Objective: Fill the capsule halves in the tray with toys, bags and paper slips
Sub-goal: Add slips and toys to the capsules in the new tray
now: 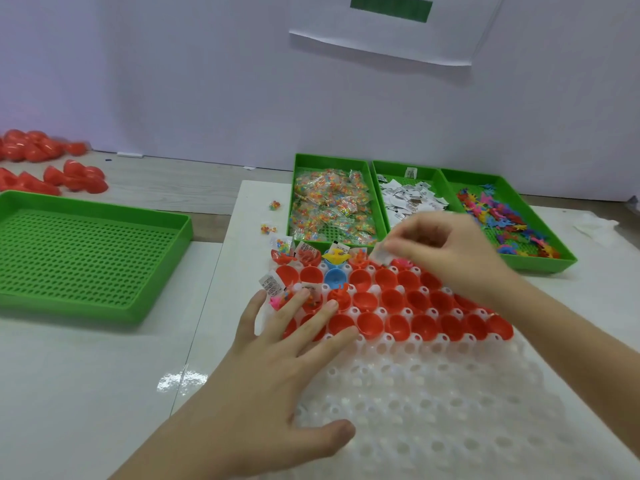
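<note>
Three green bins (pixel 391 168): beyond your tray (pixel 433 410).
Left grip (pixel 277 368): spread flat on tray.
Right grip (pixel 446 251): pinching paper slip (pixel 381 255) over capsule halves (pixel 398 299).

Capsule tray (pixel 433 410) sits on the worktop (pixel 86 375) before you, capsule halves (pixel 398 299) in its far rows. Behind it, side by side: bag bin (pixel 329 160) left, slip bin (pixel 391 165) middle, toy bin (pixel 543 265) right. To your left, another tray (pixel 86 207); loose halves (pixel 76 178) behind that.

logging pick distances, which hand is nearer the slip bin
Right. The right hand sits just in front of the slip bin, pinching a small white piece; the left hand lies flat on the left of the white tray, farther off.
</note>
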